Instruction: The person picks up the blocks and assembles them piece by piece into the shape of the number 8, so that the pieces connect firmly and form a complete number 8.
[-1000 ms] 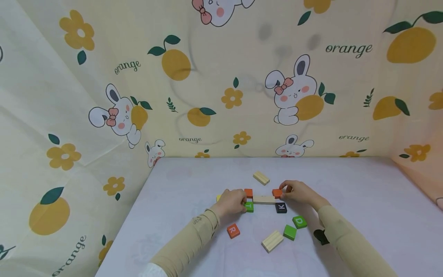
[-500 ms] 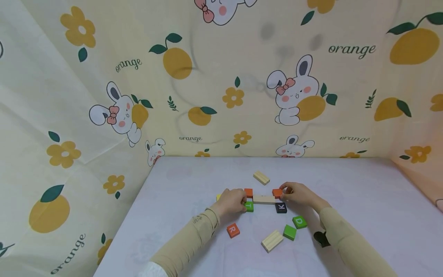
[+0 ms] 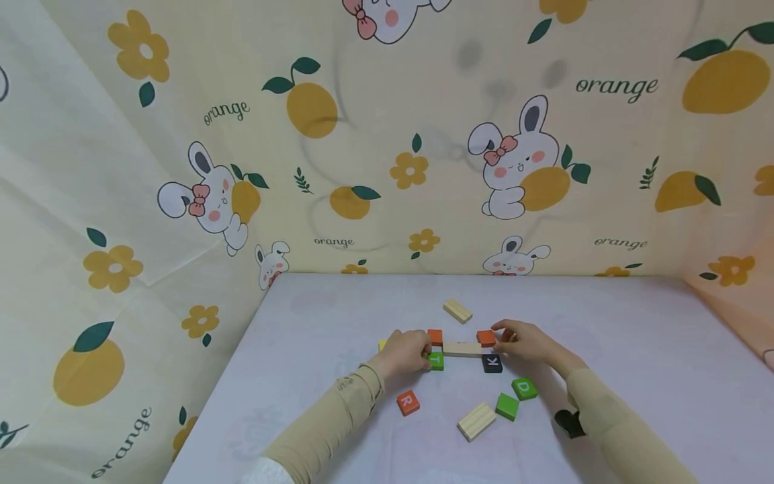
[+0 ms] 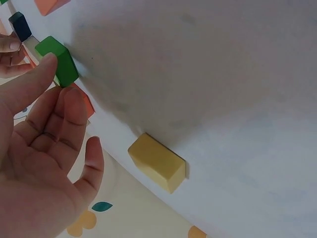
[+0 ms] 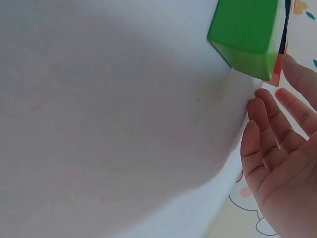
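Observation:
A pale wooden plank (image 3: pixel 462 349) lies flat on the table. At its left end are a red block (image 3: pixel 435 337) and a green block (image 3: pixel 436 361) lettered T; at its right end, another red block (image 3: pixel 486 338) and a black block (image 3: pixel 492 363) lettered K. My left hand (image 3: pixel 406 351) pinches the green T block, its thumb on the block's side in the left wrist view, fingers bent toward the red one behind. Beside the right-hand red block, my right hand (image 3: pixel 525 341) has relaxed, parted fingers with nothing between them.
In front lie a red R block (image 3: pixel 408 402), a wooden piece (image 3: pixel 476 421), a plain green block (image 3: pixel 506 406) and a green D block (image 3: pixel 524 388). Another wooden piece (image 3: pixel 457 310) lies behind. A yellow block (image 4: pixel 157 162) sits left of my left hand. Patterned cloth (image 3: pixel 375 154) backs the table.
My right hand has drawn slightly right, off the red block at the plank's right end, and its fingers have loosened. My left hand and the blocks stay in place.

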Tool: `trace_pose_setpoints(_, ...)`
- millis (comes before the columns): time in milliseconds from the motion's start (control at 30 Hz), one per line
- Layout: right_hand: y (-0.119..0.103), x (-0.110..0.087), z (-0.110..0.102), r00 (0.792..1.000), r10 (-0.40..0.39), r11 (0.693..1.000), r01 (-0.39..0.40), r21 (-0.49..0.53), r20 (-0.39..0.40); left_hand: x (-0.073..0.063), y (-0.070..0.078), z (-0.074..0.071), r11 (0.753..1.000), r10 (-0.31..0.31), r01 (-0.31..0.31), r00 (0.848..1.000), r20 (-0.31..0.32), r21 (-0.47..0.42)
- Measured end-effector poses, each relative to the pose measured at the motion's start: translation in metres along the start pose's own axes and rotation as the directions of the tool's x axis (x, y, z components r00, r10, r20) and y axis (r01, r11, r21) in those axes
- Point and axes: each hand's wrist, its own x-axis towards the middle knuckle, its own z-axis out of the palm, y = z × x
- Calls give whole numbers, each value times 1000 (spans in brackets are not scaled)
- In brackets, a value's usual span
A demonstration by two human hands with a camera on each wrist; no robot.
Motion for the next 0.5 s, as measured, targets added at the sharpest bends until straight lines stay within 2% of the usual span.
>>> trace_pose_setpoints(167,1,-6,1,1000,-1,1000,1,-12,-8,-1,0,0,1000,-1,1,1000,3,-20)
trace_pose_setpoints(500,12,-27,-1,999,19,999,-18,50,-28,0,-1,0,1000,-14,14,1000,2,-17)
